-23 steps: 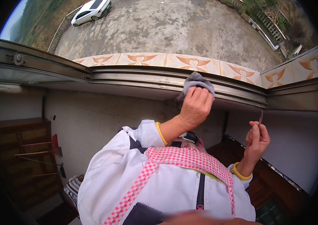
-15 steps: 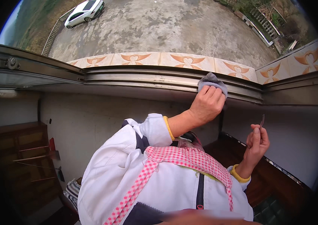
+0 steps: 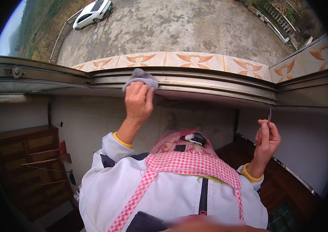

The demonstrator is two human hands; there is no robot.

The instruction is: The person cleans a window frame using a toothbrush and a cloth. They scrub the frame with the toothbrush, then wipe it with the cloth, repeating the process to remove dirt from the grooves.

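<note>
A crumpled grey cloth is gripped in my left hand and pressed onto the metal window track, left of its middle. The track has parallel grooves and runs along the sill. Off to the right, below the track's right end, my right hand is raised. Between its thumb and fingers it pinches a thin, narrow metal piece that points upward, like a small blade. What kind of tool that is, I cannot tell; its lower end is hidden in the fingers.
A sliding window frame with a round latch stands at the left. Patterned tiles line the outer ledge. Below left is a brown wooden cabinet with long-handled tools before it. Outside, a white car is parked on concrete.
My left hand has slid the grey cloth leftward along the track, from near its right end to left of the middle. My right hand stays in nearly the same place, still pinching the metal piece.
</note>
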